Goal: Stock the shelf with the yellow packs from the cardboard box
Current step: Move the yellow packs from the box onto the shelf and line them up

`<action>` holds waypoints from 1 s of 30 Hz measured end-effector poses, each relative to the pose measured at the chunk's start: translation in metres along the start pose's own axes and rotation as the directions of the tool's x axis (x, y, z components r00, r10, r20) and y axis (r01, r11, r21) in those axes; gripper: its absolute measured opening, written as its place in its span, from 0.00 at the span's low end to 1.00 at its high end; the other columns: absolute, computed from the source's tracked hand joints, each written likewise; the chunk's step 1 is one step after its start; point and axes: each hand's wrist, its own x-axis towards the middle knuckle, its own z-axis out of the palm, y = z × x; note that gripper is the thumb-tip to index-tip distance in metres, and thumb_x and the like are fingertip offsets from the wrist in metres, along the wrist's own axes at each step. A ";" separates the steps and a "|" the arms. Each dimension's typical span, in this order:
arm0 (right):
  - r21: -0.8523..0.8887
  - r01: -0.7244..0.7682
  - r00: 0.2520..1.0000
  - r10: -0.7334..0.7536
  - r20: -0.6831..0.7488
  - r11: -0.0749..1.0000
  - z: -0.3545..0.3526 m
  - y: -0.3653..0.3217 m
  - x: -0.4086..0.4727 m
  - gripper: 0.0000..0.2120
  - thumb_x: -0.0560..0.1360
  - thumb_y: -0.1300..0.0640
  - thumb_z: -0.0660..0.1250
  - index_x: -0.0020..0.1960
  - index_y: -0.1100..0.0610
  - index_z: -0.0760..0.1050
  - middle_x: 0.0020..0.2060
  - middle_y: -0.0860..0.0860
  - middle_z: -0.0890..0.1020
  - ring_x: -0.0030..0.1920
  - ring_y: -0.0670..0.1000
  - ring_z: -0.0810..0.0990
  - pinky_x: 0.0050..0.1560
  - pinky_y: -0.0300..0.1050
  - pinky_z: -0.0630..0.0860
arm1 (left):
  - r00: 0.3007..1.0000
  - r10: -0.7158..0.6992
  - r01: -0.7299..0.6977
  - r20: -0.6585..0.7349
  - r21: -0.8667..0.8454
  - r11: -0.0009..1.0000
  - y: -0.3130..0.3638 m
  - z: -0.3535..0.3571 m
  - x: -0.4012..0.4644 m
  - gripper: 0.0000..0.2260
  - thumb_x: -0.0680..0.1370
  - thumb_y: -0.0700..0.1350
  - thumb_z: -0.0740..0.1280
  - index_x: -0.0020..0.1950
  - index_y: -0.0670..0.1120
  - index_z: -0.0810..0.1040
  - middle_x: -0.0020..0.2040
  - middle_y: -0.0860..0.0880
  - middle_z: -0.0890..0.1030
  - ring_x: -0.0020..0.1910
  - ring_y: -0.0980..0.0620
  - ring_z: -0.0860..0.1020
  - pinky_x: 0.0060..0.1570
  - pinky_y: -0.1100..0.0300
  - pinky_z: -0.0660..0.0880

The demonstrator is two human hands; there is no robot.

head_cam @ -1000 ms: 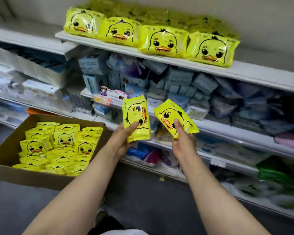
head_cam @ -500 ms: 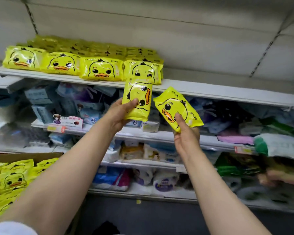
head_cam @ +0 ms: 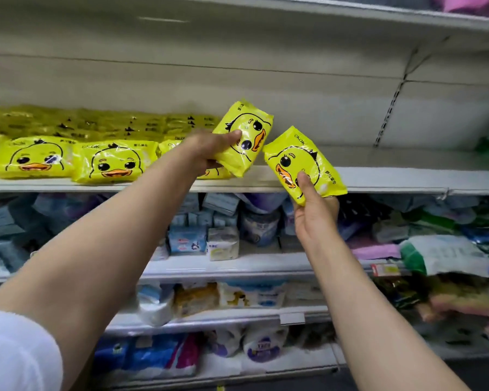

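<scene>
Shop shelving fills the view, and nearest us the right hand [head_cam: 315,213] pinches a yellow pack [head_cam: 304,165] just below the shelf lip [head_cam: 378,180], thumb on the duck's face. Further in, the left hand [head_cam: 209,149] grips a second pack [head_cam: 244,138], tilted, over the end of the stocked row [head_cam: 68,156]. Risk here: glossy wrap could slip from a thumb pinch, or the tilted pack could land on a neighbour and slide off. Cardboard box is out of view.

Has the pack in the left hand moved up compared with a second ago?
Yes. The pack in the left hand has risen from the lower shelves to the shelf with the yellow row, now just above its edge.
</scene>
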 end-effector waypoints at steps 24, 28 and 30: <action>-0.121 0.167 0.978 -0.180 -0.105 0.979 0.046 0.011 0.199 0.10 0.72 0.64 0.75 0.50 0.57 0.78 0.43 0.53 0.85 0.45 0.53 0.85 0.48 0.55 0.83 | 0.968 0.016 -0.201 0.251 0.735 0.647 0.081 0.028 0.241 0.23 0.68 0.52 0.79 0.59 0.42 0.80 0.53 0.43 0.83 0.50 0.43 0.82 0.57 0.50 0.78; -0.078 0.179 0.973 -0.188 -0.134 0.981 0.051 0.019 0.215 0.09 0.73 0.63 0.74 0.52 0.56 0.79 0.41 0.50 0.85 0.40 0.49 0.85 0.42 0.48 0.83 | 0.960 0.018 -0.240 0.279 0.793 0.560 0.072 0.028 0.259 0.22 0.68 0.53 0.79 0.56 0.44 0.81 0.50 0.44 0.83 0.48 0.44 0.81 0.54 0.51 0.78; -0.042 0.177 0.972 -0.181 -0.147 0.983 0.055 0.026 0.221 0.09 0.74 0.63 0.74 0.52 0.55 0.80 0.41 0.50 0.85 0.39 0.49 0.85 0.39 0.45 0.82 | 0.960 0.019 -0.249 0.281 0.815 0.523 0.067 0.029 0.266 0.22 0.68 0.52 0.79 0.58 0.44 0.81 0.51 0.43 0.82 0.48 0.44 0.81 0.53 0.52 0.77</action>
